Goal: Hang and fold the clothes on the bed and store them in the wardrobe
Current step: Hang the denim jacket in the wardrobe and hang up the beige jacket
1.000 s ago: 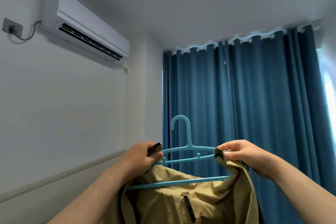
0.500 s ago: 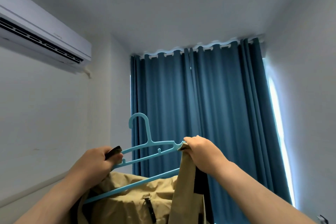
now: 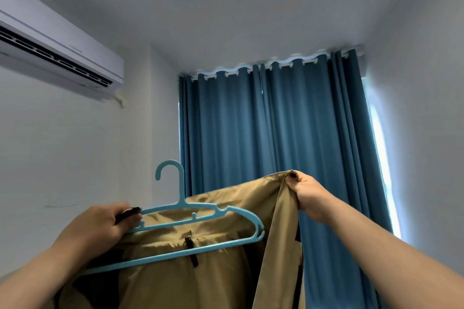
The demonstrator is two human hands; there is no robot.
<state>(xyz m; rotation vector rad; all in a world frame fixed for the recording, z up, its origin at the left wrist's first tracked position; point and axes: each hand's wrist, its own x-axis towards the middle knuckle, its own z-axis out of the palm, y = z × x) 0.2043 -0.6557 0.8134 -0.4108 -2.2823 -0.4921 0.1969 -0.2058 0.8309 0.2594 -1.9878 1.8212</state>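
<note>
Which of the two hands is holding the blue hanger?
The left hand: it grips the blue hanger at its left end. The right hand pinches only the khaki garment, raised above the hanger's right end.

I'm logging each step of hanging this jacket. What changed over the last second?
The right hand left the blue hanger's right end and rose up and to the right, pinching the khaki garment's edge and lifting the cloth with it; that end of the hanger is now bare. Unchanged: the left hand grips the hanger's left end together with the garment's dark edge.
</note>
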